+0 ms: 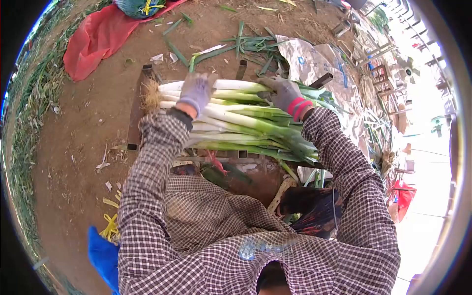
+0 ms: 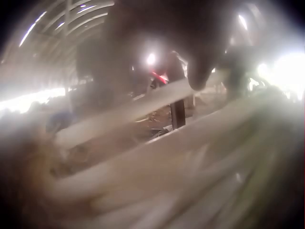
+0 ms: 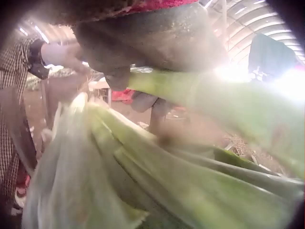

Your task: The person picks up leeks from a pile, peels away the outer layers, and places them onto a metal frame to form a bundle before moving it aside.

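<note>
A pile of leeks lies crosswise before the person, roots to the left, green leaves to the right. My gloved left hand is at the white end of the far leek, its fingers bent over the stalk. The right hand, in a grey glove with a pink cuff, grips the same leek at its green part. In the left wrist view the held stalk shows a gap above the pile. Green leaf passes between right thumb and fingers in the right wrist view.
The pile rests on a low metal frame with upright posts. Beyond it are loose green leaves and a whitish sack. Red cloth lies on the dirt floor at far left. Yellow strips lie near the left elbow.
</note>
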Demonstrator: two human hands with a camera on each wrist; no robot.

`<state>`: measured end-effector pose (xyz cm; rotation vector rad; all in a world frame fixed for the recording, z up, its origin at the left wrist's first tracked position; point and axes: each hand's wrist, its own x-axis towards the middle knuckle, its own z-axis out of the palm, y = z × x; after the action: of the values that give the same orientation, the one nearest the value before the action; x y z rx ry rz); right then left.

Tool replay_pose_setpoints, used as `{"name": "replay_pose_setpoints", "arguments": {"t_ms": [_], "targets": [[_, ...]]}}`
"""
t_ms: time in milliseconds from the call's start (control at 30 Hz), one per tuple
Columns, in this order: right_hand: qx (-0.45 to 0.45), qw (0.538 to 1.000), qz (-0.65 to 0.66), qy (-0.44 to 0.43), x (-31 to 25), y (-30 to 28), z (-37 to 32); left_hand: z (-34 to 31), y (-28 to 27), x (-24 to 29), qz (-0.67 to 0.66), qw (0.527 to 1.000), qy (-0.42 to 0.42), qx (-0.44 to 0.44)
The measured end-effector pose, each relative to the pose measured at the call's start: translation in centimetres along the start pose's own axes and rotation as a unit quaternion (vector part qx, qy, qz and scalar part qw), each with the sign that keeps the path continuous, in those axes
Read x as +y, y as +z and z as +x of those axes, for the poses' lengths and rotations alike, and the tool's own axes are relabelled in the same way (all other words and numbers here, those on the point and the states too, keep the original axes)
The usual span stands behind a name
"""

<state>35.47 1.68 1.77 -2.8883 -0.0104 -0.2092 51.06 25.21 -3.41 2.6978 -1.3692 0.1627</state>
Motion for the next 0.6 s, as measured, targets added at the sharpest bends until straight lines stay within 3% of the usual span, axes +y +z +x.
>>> {"name": "replay_pose_setpoints", "arguments": {"t_ms": [100, 133, 233, 367, 467, 600], "targets": [[-0.003, 0.997, 0.078, -0.008, 2.0, 0.0, 3.0, 2.9, -1.4, -3.1, 0.045, 0.998, 0.014, 0.044], [-0.018, 0.998, 0.049, -0.017, 3.2, -0.2, 3.5, 3.9, -0.9, -4.5, 0.073, 0.995, 0.02, 0.061], [-0.139, 0.972, -0.185, 0.03, 6.1, -1.3, 2.6, 5.0, 0.2, -7.1, 0.009, 0.995, -0.021, -0.099], [-0.172, 0.96, -0.2, 0.089, 11.1, -0.4, 1.1, 4.9, 5.4, -8.8, -0.013, 0.987, -0.068, -0.147], [-0.245, 0.935, -0.199, 0.162, 11.0, -0.9, 0.2, 4.4, 6.9, -8.7, -0.047, 0.971, -0.079, -0.221], [-0.229, 0.933, -0.26, 0.097, 12.1, 1.3, 0.2, 5.2, 9.7, -9.5, -0.086, 0.957, -0.099, -0.258]]}}
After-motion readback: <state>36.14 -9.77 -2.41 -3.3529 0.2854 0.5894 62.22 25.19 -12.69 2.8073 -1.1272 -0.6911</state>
